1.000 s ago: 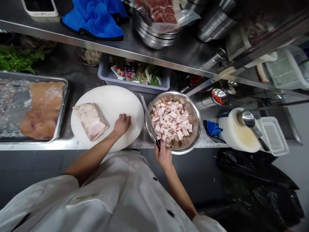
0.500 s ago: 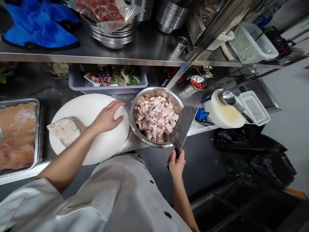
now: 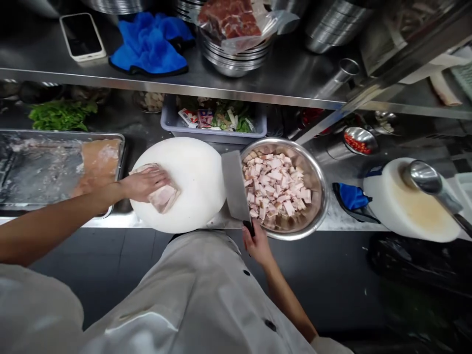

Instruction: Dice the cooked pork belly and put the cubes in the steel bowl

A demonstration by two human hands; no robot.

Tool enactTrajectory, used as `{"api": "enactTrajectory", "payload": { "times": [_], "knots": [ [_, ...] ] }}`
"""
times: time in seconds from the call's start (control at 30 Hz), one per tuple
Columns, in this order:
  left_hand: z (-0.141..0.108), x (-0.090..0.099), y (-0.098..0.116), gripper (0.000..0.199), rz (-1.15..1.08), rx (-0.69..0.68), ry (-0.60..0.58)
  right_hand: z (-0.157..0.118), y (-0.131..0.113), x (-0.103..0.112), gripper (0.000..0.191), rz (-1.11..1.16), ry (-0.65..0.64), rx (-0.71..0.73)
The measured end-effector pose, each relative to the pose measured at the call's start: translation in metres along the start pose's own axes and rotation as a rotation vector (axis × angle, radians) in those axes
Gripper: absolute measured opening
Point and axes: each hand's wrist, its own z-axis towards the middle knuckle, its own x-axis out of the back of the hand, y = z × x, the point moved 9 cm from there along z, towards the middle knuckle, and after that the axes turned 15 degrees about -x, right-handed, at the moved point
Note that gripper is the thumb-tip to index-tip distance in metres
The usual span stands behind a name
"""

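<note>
My left hand point(image 3: 145, 183) lies over a pale block of meat point(image 3: 165, 197) at the left part of a round white cutting board point(image 3: 195, 182), its fingers gripping the block. In my right hand point(image 3: 257, 243) is the black handle of a cleaver point(image 3: 235, 184). The broad blade spans the gap between the board and a steel bowl point(image 3: 320, 196), overlapping the bowl's left rim. Diced pale meat point(image 3: 276, 182) is heaped in the bowl.
A metal tray point(image 3: 121, 147) with a slab of meat is on the left. Behind the board is a grey bin point(image 3: 169, 120) of scraps, below a steel shelf edge point(image 3: 221, 93). On the right, a ladle point(image 3: 424, 177) rests on a white lid-like surface point(image 3: 405, 206).
My left hand has moved left from above the board onto the meat block. The cleaver has moved left from the bowl's right side to its left rim. The view has shifted left.
</note>
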Motion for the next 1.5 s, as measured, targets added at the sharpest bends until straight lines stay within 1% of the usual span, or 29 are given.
{"api": "enactTrajectory", "payload": {
  "times": [0.03,0.07,0.13,0.2,0.23,0.27,0.33,0.4,0.43,0.47,0.5,0.57,0.6,0.67,0.73,0.83,0.93,1.03,1.27,1.37,1.43,1.5],
  "knots": [
    [0.007,-0.002,-0.003,0.069,0.071,0.048,-0.001,0.004,-0.015,-0.006,0.038,-0.012,-0.049,0.036],
    [0.011,-0.001,-0.008,0.075,0.154,0.155,0.049,0.007,-0.029,-0.011,0.037,-0.024,-0.092,0.068],
    [0.011,0.001,-0.015,0.087,0.297,0.465,0.201,0.011,-0.052,-0.02,0.037,-0.057,-0.148,0.116],
    [0.002,-0.007,-0.009,0.095,0.346,0.759,0.361,0.013,-0.069,-0.028,0.038,-0.112,-0.183,0.148],
    [-0.002,-0.016,-0.001,0.098,0.339,0.862,0.438,0.012,-0.075,-0.033,0.039,-0.146,-0.203,0.154],
    [-0.005,-0.025,0.008,0.1,0.316,0.928,0.504,0.011,-0.079,-0.037,0.039,-0.182,-0.226,0.156],
    [-0.009,-0.045,0.026,0.098,0.239,0.982,0.59,0.008,-0.086,-0.047,0.037,-0.25,-0.276,0.15],
    [-0.013,-0.059,0.038,0.09,0.143,0.983,0.613,0.004,-0.092,-0.056,0.034,-0.296,-0.321,0.162],
    [-0.015,-0.061,0.042,0.085,0.115,0.975,0.625,0.002,-0.097,-0.06,0.033,-0.314,-0.338,0.177],
    [-0.017,-0.058,0.043,0.079,0.112,0.957,0.647,0.001,-0.101,-0.063,0.033,-0.33,-0.352,0.195],
    [-0.018,-0.051,0.044,0.074,0.134,0.924,0.675,0.0,-0.105,-0.066,0.033,-0.346,-0.363,0.21],
    [-0.014,-0.03,0.041,0.064,0.21,0.802,0.721,0.0,-0.111,-0.066,0.031,-0.378,-0.375,0.213],
    [-0.008,-0.022,0.037,0.057,0.229,0.723,0.72,0.001,-0.113,-0.064,0.03,-0.39,-0.374,0.203],
    [0.006,-0.012,0.027,0.043,0.206,0.584,0.687,0.0,-0.119,-0.055,0.027,-0.394,-0.357,0.185],
    [0.017,-0.009,0.016,0.033,0.162,0.516,0.672,-0.005,-0.131,-0.044,0.026,-0.378,-0.324,0.198],
    [0.024,-0.009,0.008,0.03,0.155,0.503,0.693,-0.019,-0.153,-0.035,0.025,-0.382,-0.298,0.24],
    [0.025,-0.012,0.008,0.028,0.164,0.505,0.694,-0.028,-0.167,-0.035,0.022,-0.435,-0.315,0.203],
    [0.024,-0.012,0.007,0.025,0.159,0.504,0.694,-0.031,-0.174,-0.037,0.022,-0.489,-0.341,0.14],
    [0.028,-0.01,0.005,0.023,0.145,0.522,0.693,-0.039,-0.182,-0.036,0.027,-0.545,-0.407,0.072],
    [0.028,-0.012,0.003,0.025,0.132,0.54,0.686,-0.033,-0.19,-0.037,0.024,-0.548,-0.433,0.041],
    [0.028,-0.015,0.002,0.027,0.115,0.544,0.686,-0.02,-0.2,-0.039,0.023,-0.545,-0.425,0.036],
    [0.028,-0.017,0.0,0.029,0.095,0.548,0.69,-0.001,-0.216,-0.042,0.023,-0.546,-0.392,0.053]
  ]
}}
